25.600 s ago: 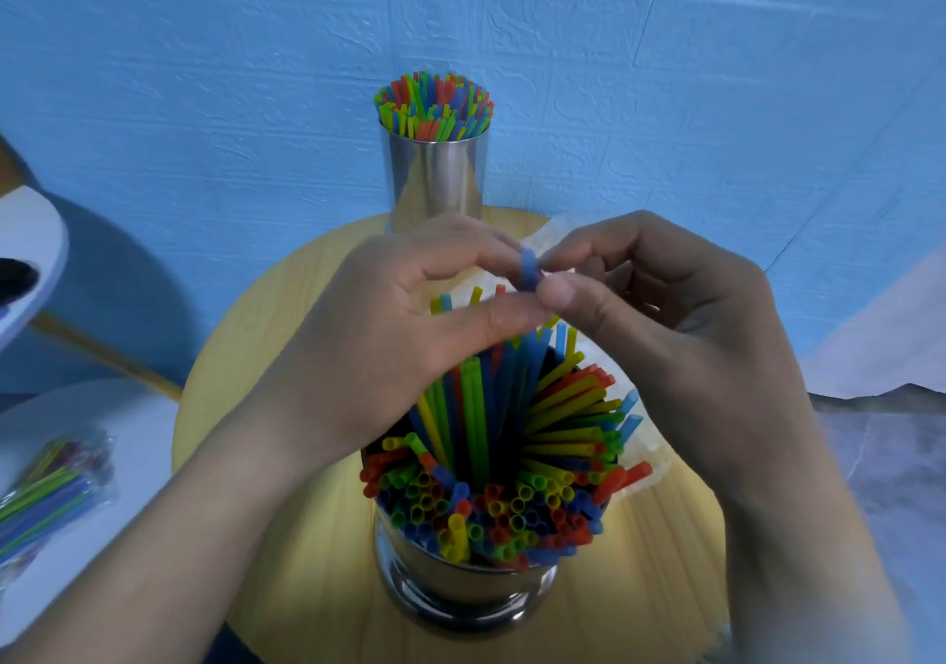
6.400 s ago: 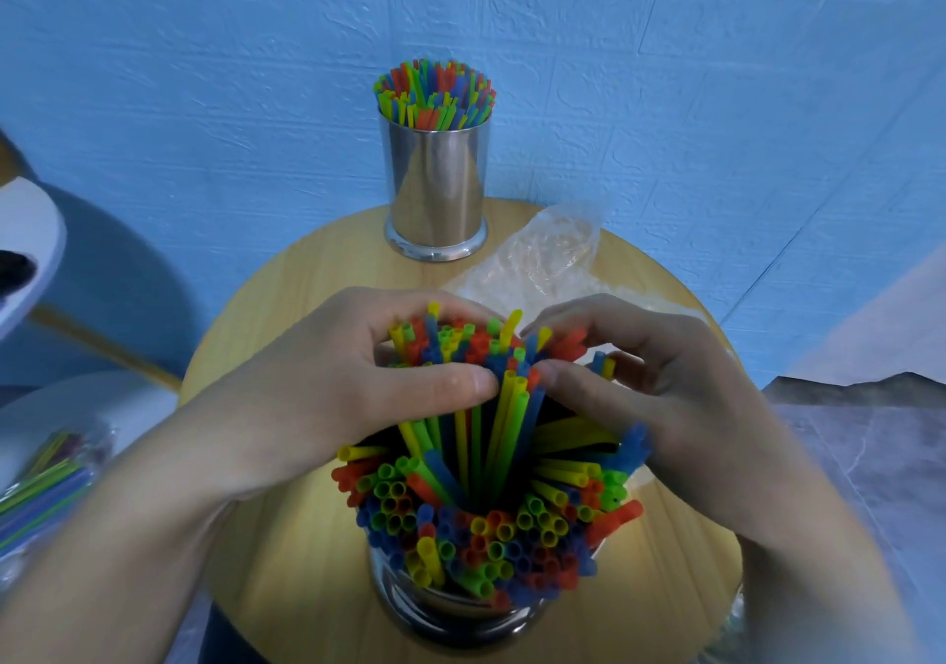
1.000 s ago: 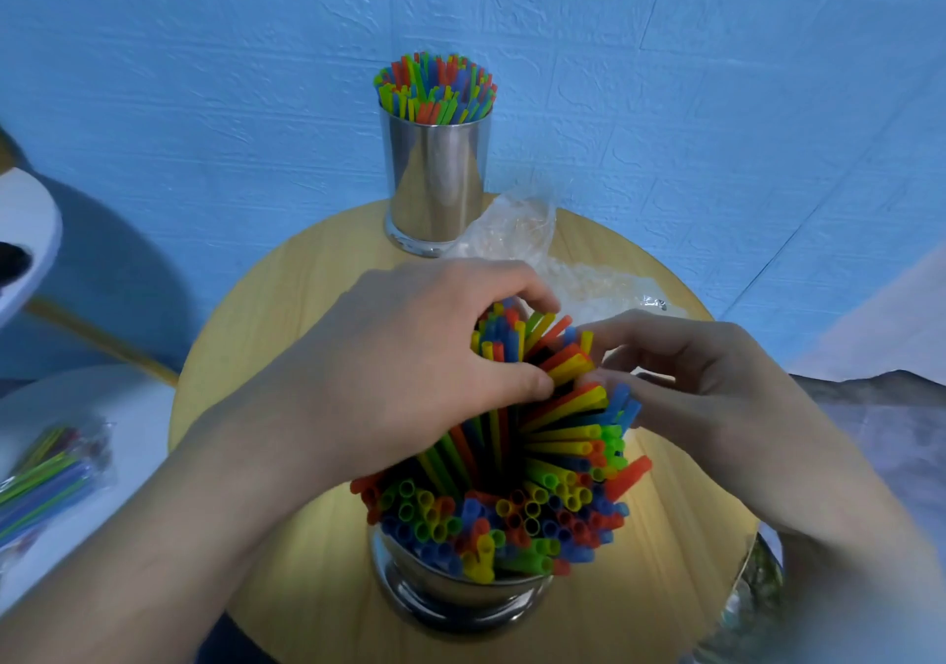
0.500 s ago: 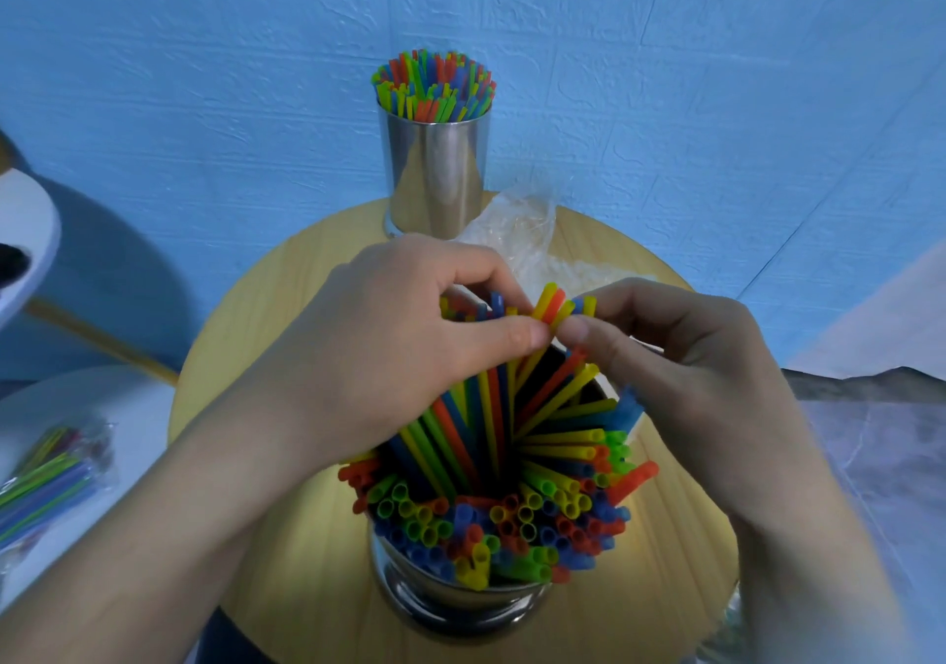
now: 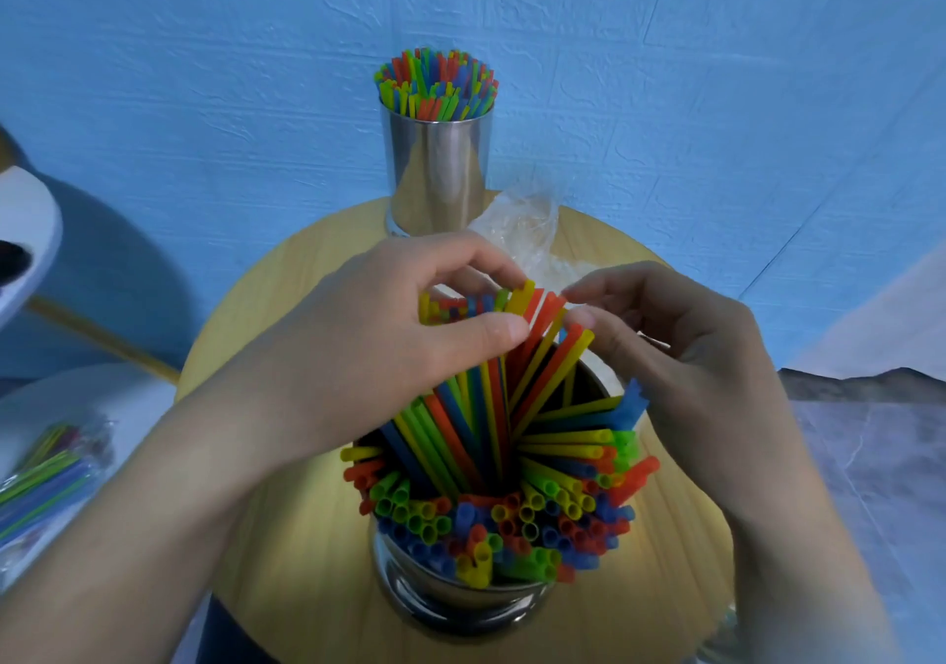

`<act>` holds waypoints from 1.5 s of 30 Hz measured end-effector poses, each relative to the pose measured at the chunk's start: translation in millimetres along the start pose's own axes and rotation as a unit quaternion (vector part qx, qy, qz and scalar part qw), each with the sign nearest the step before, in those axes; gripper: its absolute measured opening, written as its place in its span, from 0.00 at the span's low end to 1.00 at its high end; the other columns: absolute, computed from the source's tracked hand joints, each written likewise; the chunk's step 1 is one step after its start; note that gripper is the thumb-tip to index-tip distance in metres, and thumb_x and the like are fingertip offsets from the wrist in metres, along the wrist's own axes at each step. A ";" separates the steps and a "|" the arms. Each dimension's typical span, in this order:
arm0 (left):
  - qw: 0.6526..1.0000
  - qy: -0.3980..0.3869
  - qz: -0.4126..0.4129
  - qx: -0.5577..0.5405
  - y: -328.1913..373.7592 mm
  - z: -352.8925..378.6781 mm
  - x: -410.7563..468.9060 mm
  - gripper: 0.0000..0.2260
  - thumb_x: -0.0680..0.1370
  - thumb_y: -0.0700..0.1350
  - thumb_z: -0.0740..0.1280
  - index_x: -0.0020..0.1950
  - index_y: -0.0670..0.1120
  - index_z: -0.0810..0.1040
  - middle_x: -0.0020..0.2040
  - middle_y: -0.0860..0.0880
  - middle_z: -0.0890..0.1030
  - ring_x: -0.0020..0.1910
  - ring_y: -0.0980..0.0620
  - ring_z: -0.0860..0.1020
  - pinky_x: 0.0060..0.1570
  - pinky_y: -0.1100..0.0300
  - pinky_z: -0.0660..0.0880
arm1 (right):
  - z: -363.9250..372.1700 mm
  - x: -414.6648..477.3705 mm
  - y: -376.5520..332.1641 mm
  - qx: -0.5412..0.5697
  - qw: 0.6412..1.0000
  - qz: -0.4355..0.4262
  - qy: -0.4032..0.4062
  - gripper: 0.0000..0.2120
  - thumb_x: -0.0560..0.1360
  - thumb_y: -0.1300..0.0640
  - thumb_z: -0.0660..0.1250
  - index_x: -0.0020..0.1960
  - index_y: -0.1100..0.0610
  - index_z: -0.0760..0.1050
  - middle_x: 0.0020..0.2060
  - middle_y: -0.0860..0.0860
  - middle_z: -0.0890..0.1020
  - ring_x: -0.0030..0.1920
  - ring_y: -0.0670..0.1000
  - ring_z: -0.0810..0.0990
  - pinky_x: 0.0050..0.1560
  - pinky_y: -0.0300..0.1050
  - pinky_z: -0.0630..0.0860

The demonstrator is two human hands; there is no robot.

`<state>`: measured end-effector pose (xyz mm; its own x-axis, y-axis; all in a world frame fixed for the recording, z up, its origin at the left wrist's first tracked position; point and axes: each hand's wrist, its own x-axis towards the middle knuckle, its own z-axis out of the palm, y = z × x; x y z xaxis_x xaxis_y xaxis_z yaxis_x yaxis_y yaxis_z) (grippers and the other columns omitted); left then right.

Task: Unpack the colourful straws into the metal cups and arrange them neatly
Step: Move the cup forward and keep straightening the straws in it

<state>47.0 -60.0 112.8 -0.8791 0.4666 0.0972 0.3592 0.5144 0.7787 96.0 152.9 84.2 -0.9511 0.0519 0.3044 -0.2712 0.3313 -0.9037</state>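
A near metal cup (image 5: 460, 607) stands at the front of the round wooden table (image 5: 286, 535), packed with colourful straws (image 5: 512, 479) that fan outward. My left hand (image 5: 389, 340) grips a bunch of the far straws near their tips, thumb pressed across them. My right hand (image 5: 681, 356) pinches the tips of red and yellow straws with thumb and forefinger. A far metal cup (image 5: 437, 171) at the table's back holds an upright bundle of straws (image 5: 435, 84).
A crumpled clear plastic wrapper (image 5: 522, 233) lies behind my hands, beside the far cup. At the left, a white surface (image 5: 102, 407) bears a sealed bag of straws (image 5: 46, 479). A blue wall stands close behind the table.
Over the last second both hands have lifted from pressing the straw tops to holding the far straws by their tips, pulling them more upright and opening a gap at the cup's right side.
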 end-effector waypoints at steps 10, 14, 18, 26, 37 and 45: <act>0.999 -0.034 -0.008 0.007 -7.5 -2.3 -1.6 0.14 0.76 0.58 0.70 0.60 0.71 0.77 0.56 0.69 0.81 0.58 0.74 0.75 0.59 0.67 0.68 | -15.8 -6.8 2.4 -0.004 0.998 0.002 -0.065 0.18 0.75 0.32 0.65 0.49 0.45 0.83 0.37 0.49 0.82 0.36 0.44 0.77 0.37 0.34 0.72; 1.000 -0.017 -0.010 0.003 -6.5 -0.2 -3.2 0.12 0.78 0.56 0.69 0.60 0.70 0.78 0.57 0.65 0.83 0.59 0.69 0.78 0.65 0.55 0.72 | -15.3 -7.5 -0.1 0.007 0.996 0.030 -0.078 0.10 0.71 0.40 0.74 0.47 0.45 0.84 0.35 0.46 0.81 0.36 0.42 0.76 0.35 0.34 0.72; 0.999 -0.018 -0.012 -0.031 -7.3 -2.0 -3.1 0.16 0.74 0.59 0.70 0.61 0.70 0.76 0.56 0.65 0.84 0.56 0.66 0.81 0.62 0.52 0.76 | -10.6 -5.3 1.8 0.011 0.997 0.035 -0.074 0.06 0.70 0.46 0.74 0.46 0.45 0.84 0.38 0.51 0.82 0.39 0.57 0.78 0.39 0.49 0.75; 0.977 -0.131 -0.049 -0.160 -19.9 -17.4 -18.0 0.19 0.68 0.58 0.75 0.58 0.66 0.80 0.55 0.58 0.86 0.54 0.58 0.85 0.51 0.68 0.79 | -3.5 -2.0 5.6 0.010 0.996 0.034 -0.086 0.13 0.68 0.39 0.77 0.49 0.42 0.84 0.40 0.47 0.82 0.43 0.59 0.79 0.44 0.58 0.79; 0.976 -0.113 -0.049 -0.178 -18.7 -14.8 -18.8 0.11 0.75 0.50 0.72 0.56 0.62 0.83 0.51 0.55 0.88 0.51 0.54 0.86 0.52 0.65 0.80 | 3.5 1.6 2.0 -0.004 0.995 0.032 -0.094 0.04 0.74 0.46 0.71 0.46 0.42 0.84 0.37 0.44 0.82 0.38 0.46 0.79 0.39 0.41 0.77; 0.997 0.014 -0.065 -0.039 -17.3 -9.0 -25.1 0.08 0.79 0.59 0.69 0.58 0.65 0.80 0.49 0.63 0.85 0.47 0.61 0.84 0.52 0.54 0.78 | -0.4 0.6 4.6 0.002 0.997 0.020 -0.076 0.09 0.76 0.41 0.67 0.47 0.43 0.83 0.35 0.40 0.81 0.36 0.42 0.75 0.38 0.33 0.71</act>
<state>60.1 -87.0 102.5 -0.9254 0.3789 0.0076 0.2161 0.5111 0.8319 94.2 154.8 80.4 -0.9724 -0.0790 0.2196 -0.2334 0.3274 -0.9156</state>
